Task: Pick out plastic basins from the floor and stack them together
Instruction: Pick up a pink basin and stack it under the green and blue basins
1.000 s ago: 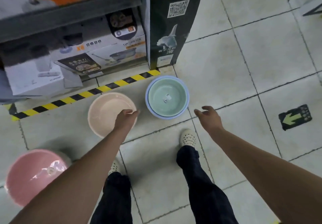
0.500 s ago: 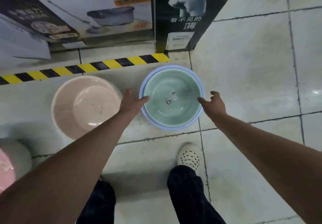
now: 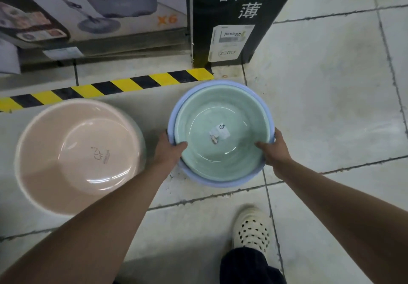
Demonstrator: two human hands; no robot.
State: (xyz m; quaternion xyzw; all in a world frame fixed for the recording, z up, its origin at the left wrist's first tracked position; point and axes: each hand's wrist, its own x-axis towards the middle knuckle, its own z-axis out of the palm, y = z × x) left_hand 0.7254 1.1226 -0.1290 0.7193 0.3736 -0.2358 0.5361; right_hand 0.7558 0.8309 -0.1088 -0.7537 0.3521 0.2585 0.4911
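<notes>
A pale green basin (image 3: 220, 115) sits nested inside a light blue basin (image 3: 212, 181) on the tiled floor at the centre. My left hand (image 3: 169, 149) grips the stack's left rim, thumb over the edge into the green basin. My right hand (image 3: 272, 149) grips the right rim in the same way. A peach basin (image 3: 75, 153) stands alone on the floor to the left, close to my left forearm.
A yellow-and-black hazard stripe (image 3: 106, 87) runs across the floor behind the basins. Behind it stand a mop-bucket carton (image 3: 114, 5) and a tall black box (image 3: 236, 18). My right foot in a cream perforated shoe (image 3: 252, 228) stands just below the stack.
I have leaned in closer to the floor. Both hands, which were open beside the green-and-blue stack, have closed on its left and right rims. The pink basin is out of view.
</notes>
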